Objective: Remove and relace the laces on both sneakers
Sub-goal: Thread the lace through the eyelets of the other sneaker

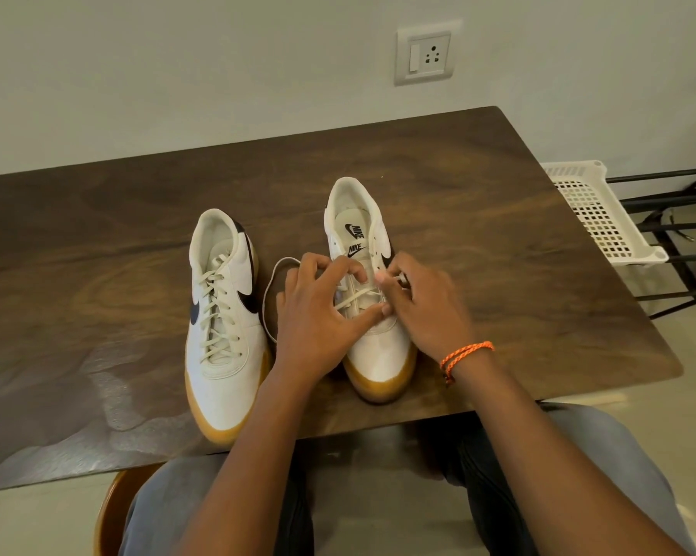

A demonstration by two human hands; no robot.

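Two white sneakers with gum soles stand on the dark wooden table (499, 242), both with the long axis near to far, toes toward the near edge and heels toward the wall. The left sneaker (224, 315) is fully laced. The right sneaker (372, 343) is laced only at the lower eyelets. The left hand (318, 315) rests on it with curled fingers holding the lace (358, 296); the right hand (422, 302) pinches the lace end at an eyelet. A loose loop of lace lies between the shoes. The hands hide the middle of the right sneaker.
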